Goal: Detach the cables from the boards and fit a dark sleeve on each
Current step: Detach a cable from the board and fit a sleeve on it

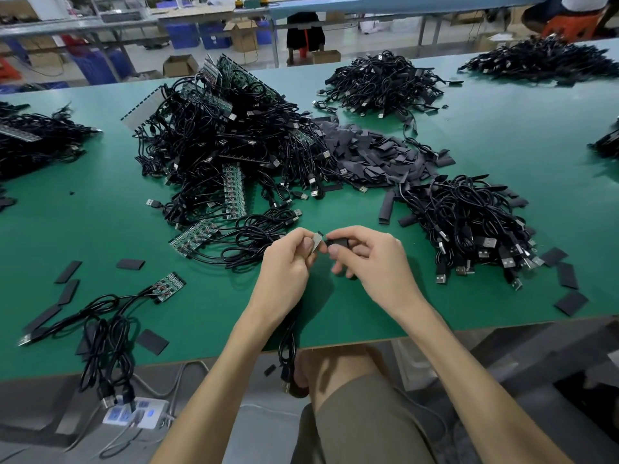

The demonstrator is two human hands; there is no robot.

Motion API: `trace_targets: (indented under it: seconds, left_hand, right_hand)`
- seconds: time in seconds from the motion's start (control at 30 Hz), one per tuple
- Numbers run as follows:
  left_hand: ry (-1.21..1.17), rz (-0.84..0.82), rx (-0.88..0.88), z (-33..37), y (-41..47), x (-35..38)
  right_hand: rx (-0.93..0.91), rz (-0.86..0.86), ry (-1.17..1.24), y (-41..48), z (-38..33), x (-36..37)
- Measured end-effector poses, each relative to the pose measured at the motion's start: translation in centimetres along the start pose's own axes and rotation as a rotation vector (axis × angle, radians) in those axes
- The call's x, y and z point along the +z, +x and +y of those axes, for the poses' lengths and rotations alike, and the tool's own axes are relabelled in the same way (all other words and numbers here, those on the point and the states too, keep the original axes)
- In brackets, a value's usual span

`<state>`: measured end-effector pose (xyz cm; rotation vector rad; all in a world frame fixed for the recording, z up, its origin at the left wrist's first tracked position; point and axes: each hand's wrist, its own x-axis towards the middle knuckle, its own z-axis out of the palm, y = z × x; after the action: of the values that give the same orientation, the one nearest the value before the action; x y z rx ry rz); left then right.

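Observation:
My left hand (288,262) pinches the small board end (318,242) of a black cable (288,343), which hangs down past the table's front edge. My right hand (365,254) pinches a dark sleeve (338,243) right against that end. Both hands hover above the green table (207,306) near its front. A big tangle of cables on green boards (227,152) lies behind the hands. A heap of loose dark sleeves (371,152) sits to its right.
A pile of cables (469,226) lies at the right and another (382,85) at the back. One board with cables (167,286) and scattered sleeves (67,272) lie at the front left. A power strip (134,413) lies on the floor.

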<state>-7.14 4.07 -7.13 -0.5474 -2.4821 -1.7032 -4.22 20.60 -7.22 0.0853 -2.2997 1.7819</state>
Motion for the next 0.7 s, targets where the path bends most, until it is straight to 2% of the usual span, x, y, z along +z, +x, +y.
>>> trace_targets:
  seconds: [0.23, 0.37, 0.5, 0.7]
  left_hand:
    - [-0.006, 0.039, -0.049, -0.04, 0.10, -0.04]
    - [-0.029, 0.016, 0.030, 0.60, -0.29, -0.07]
    - [-0.028, 0.006, 0.036, 0.68, -0.31, -0.12]
    - [0.022, 0.000, 0.087, 0.67, -0.29, -0.03]
  right_hand:
    - [-0.028, 0.089, 0.132, 0.04, -0.42, -0.22]
    - [-0.029, 0.065, -0.004, -0.11, -0.40, -0.07]
    - [-0.044, 0.019, -0.103, -0.15, -0.39, -0.07]
    - [-0.026, 0.005, -0.085, 0.22, -0.52, -0.40]
